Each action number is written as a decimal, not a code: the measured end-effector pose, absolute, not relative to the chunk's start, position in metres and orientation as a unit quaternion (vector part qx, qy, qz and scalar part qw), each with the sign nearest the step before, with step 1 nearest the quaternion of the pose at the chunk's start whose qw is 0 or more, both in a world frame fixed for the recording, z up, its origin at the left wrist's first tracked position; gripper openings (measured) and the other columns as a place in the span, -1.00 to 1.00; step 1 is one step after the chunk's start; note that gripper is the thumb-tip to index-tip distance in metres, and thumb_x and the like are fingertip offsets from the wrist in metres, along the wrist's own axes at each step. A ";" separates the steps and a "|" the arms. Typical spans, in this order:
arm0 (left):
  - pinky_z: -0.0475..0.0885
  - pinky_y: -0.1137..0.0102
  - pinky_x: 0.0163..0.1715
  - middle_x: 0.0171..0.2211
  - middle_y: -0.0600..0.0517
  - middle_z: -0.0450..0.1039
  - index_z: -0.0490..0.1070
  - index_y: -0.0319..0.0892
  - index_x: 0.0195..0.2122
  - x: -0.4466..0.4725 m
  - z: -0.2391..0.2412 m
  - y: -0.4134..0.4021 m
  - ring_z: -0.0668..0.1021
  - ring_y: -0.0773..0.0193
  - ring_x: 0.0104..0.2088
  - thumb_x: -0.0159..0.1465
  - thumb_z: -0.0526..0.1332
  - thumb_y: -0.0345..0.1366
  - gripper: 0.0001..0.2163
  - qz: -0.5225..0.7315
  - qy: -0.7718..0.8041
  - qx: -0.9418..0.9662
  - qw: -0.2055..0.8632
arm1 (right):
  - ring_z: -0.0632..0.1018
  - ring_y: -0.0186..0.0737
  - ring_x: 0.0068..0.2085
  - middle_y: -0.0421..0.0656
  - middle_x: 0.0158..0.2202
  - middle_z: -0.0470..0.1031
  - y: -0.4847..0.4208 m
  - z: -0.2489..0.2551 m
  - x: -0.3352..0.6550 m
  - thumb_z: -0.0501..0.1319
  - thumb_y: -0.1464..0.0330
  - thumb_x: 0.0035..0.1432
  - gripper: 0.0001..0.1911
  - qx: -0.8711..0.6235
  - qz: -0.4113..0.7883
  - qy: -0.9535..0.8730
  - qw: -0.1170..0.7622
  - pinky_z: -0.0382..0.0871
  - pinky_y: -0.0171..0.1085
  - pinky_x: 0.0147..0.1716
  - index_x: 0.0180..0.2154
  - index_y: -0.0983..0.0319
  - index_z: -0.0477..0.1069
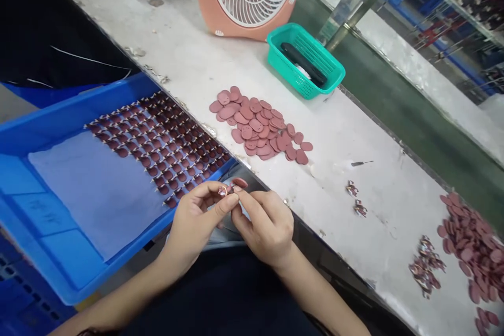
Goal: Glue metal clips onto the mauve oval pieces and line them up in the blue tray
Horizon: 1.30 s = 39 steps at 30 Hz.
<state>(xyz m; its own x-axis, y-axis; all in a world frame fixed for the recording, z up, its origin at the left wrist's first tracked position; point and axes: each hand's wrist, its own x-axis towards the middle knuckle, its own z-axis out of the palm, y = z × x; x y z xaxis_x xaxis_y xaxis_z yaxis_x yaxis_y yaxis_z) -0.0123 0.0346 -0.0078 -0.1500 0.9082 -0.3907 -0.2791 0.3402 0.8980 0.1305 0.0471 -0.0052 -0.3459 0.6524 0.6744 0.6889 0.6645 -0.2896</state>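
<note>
My left hand (205, 215) pinches a small shiny metal piece (223, 190) between thumb and forefinger. Close against it, my right hand (265, 223) has its fingertips closed on a dark red oval disc (239, 182). The two parts meet at my fingertips, and I cannot tell whether they are joined. On the bench beyond lies a spread heap of dark red oval discs (262, 126), some with small holes. To the left, rows of finished-looking disc-and-metal pieces (161, 142) lie on a pale blue sheet (106, 189).
The sheet lines a blue tray (71, 273). An orange fan (220, 16) and a green basket (334, 73) holding a black object stand at the back. Rightward lie a small screwdriver (358, 164), two metal pieces (359, 208), a metal cluster (427, 265) and more discs (472, 252).
</note>
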 end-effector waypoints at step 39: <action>0.41 0.02 -0.12 -0.06 -0.12 0.53 0.48 -0.10 0.14 -0.206 -0.123 0.093 0.47 -0.22 0.02 0.14 0.38 0.01 -0.44 0.361 0.812 0.459 0.013 | 0.52 -0.04 -0.06 -0.01 -0.04 0.46 0.036 -0.015 0.221 0.34 0.48 0.16 -0.39 -0.583 -0.105 -0.661 0.461 0.46 -0.05 -0.09 0.22 0.14 0.32</action>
